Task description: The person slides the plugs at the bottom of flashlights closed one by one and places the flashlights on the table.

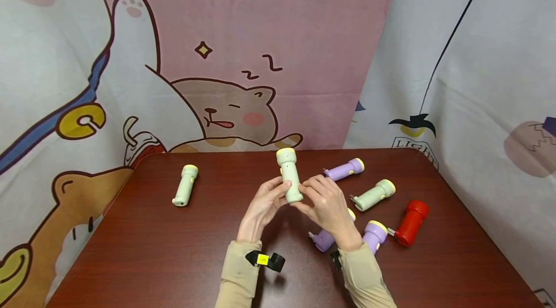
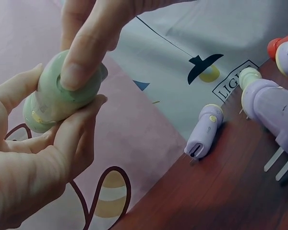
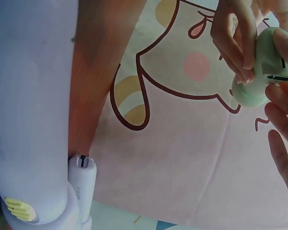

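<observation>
A pale green flashlight (image 1: pixel 288 173) with a yellow-rimmed head is held upright above the table. My left hand (image 1: pixel 264 204) grips its lower body between thumb and fingers. The right hand (image 1: pixel 327 202) pinches at its base end, and the thumb (image 2: pixel 76 74) presses there in the left wrist view. A slot shows in the base of the green flashlight (image 3: pixel 264 67) in the right wrist view. Below and around the right forearm lie a purple flashlight (image 1: pixel 322 240) with prongs out and another purple flashlight (image 1: pixel 375 234), partly hidden by the sleeve.
Another green flashlight (image 1: pixel 185 186) lies alone on the left of the brown table (image 1: pixel 173 250). On the right are a purple flashlight (image 1: pixel 345 170), a green flashlight (image 1: pixel 372 195) and a red flashlight (image 1: pixel 410 223), all with prongs out. A printed cloth (image 1: pixel 304 57) hangs behind.
</observation>
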The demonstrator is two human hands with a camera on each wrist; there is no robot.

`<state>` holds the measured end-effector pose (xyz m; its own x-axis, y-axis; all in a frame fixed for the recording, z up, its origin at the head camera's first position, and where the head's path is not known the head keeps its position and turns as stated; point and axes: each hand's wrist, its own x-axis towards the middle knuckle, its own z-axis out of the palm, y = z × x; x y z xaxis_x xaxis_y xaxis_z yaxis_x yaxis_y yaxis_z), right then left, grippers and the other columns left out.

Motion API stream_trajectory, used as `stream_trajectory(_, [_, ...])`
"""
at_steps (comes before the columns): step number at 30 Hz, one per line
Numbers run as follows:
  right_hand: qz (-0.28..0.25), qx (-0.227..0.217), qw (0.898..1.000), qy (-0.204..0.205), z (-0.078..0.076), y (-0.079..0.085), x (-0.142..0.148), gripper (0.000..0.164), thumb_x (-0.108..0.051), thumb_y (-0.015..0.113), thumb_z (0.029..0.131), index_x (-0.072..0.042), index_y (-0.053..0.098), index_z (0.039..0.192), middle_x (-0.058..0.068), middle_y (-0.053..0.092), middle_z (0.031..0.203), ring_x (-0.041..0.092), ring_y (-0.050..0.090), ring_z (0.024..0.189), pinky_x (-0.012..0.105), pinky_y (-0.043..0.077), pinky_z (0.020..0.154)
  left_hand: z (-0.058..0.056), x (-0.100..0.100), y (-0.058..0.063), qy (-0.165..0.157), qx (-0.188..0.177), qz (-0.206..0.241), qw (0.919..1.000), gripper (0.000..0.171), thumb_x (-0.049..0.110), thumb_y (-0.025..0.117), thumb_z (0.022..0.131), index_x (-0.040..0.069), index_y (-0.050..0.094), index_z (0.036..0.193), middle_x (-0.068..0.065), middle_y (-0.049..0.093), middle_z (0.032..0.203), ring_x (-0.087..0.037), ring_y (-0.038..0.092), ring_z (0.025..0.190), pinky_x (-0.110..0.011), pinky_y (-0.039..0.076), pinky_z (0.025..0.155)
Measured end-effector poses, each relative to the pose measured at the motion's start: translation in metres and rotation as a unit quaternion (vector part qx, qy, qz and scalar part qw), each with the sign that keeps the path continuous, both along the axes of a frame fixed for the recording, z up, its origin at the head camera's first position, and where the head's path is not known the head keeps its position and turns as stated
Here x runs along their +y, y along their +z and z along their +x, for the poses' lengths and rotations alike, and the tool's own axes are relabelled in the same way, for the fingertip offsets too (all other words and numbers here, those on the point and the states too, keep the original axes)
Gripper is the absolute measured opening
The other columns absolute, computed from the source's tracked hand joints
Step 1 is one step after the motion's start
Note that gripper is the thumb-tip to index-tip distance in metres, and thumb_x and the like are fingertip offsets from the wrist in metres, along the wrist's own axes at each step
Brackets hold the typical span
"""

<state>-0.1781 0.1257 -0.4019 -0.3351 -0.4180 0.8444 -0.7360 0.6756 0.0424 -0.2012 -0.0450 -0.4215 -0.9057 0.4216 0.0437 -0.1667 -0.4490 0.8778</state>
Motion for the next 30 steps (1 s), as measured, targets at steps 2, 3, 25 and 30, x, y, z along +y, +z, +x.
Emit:
stream_trajectory(2, [0.000, 0.000, 1.000, -0.002, 0.0002, 0.0001, -0.0003, 0.039, -0.026, 0.088, 0.058, -0.002, 0.071, 0.083, 0.004, 0.066, 0.078, 0.019, 0.060, 0.076, 0.033, 0.049, 0.068, 0.0000, 0.0000, 0.0001, 0.000, 0.000, -0.001, 1.0000, 0.038, 0.005, 0.044, 0.098, -0.014, 0.037, 0.130, 0.002, 0.066, 0.093, -0.008, 0.067, 0.084, -0.022, 0.055, 0.074])
stream_trajectory(3, [0.000, 0.000, 1.000, -0.003, 0.0004, 0.0002, -0.0004, 0.039, -0.026, 0.089, 0.058, -0.002, 0.071, 0.083, 0.004, 0.066, 0.077, 0.019, 0.060, 0.076, 0.033, 0.049, 0.068, 0.0000, -0.0001, 0.0003, 0.000, -0.001, -0.002, 1.0000, 0.037, 0.005, 0.044, 0.098, -0.014, 0.038, 0.130, 0.001, 0.066, 0.093, -0.008, 0.067, 0.084, -0.022, 0.055, 0.075])
stream_trajectory(25, [0.014, -0.053, 0.998, -0.017, 0.0022, -0.0052, 0.0047, 0.043, -0.032, 0.086, 0.064, -0.007, 0.066, 0.093, 0.003, 0.065, 0.087, 0.019, 0.062, 0.083, 0.033, 0.049, 0.077, 0.0022, -0.0011, 0.0018, 0.031, 0.011, -0.049, 0.9983, 0.040, 0.006, 0.049, 0.095, -0.015, 0.041, 0.127, 0.002, 0.064, 0.092, -0.009, 0.068, 0.081, -0.023, 0.055, 0.074])
stream_trajectory(30, [0.017, -0.071, 0.997, -0.011, 0.0027, -0.0047, 0.0060, 0.044, -0.033, 0.085, 0.065, -0.007, 0.067, 0.097, 0.002, 0.065, 0.089, 0.018, 0.062, 0.085, 0.033, 0.049, 0.078, 0.0031, -0.0022, 0.0013, 0.041, 0.008, -0.059, 0.9974, 0.042, 0.008, 0.051, 0.095, -0.015, 0.041, 0.128, 0.001, 0.064, 0.094, -0.009, 0.068, 0.082, -0.023, 0.055, 0.074])
